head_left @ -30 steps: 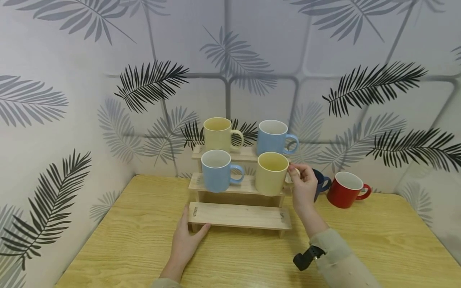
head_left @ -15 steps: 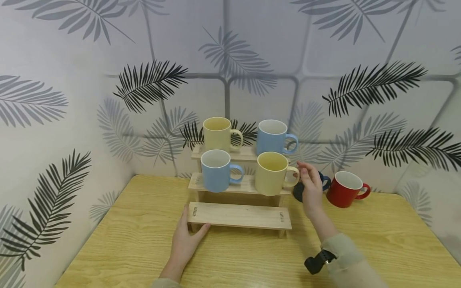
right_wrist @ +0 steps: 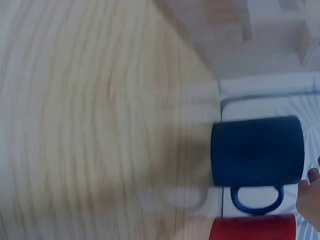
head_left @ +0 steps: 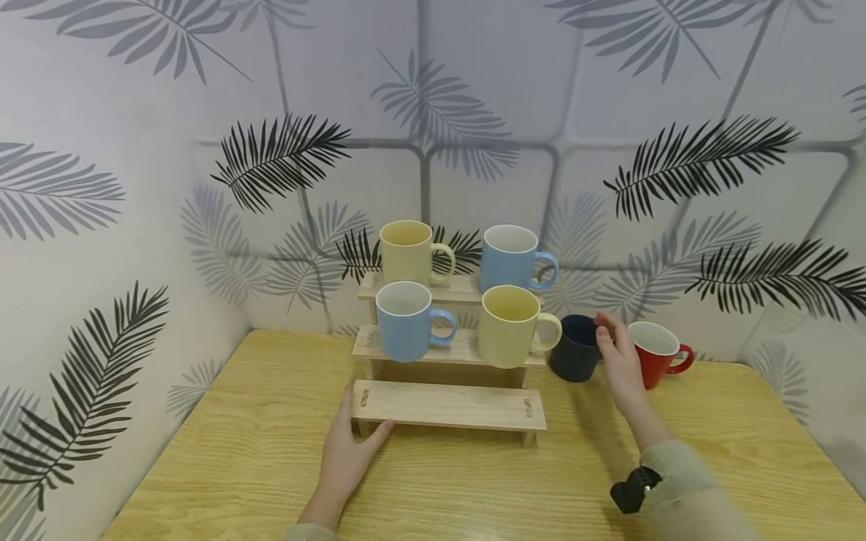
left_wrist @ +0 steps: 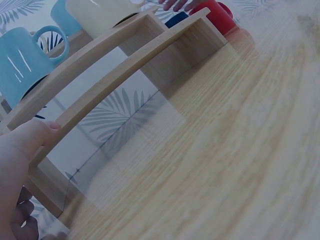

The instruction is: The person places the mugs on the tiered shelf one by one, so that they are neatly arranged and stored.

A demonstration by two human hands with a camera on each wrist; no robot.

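Your left hand grips the left end of the wooden rack; your right hand, fingers loosely bent, is at the navy mug on the tabletop, near the red mug.

Right sleeve and left sleeve, both light khaki-grey
A black strap at the right sleeve's end bore a blocky black device; the fabric looked plain, and only a sliver of the left sleeve showed.
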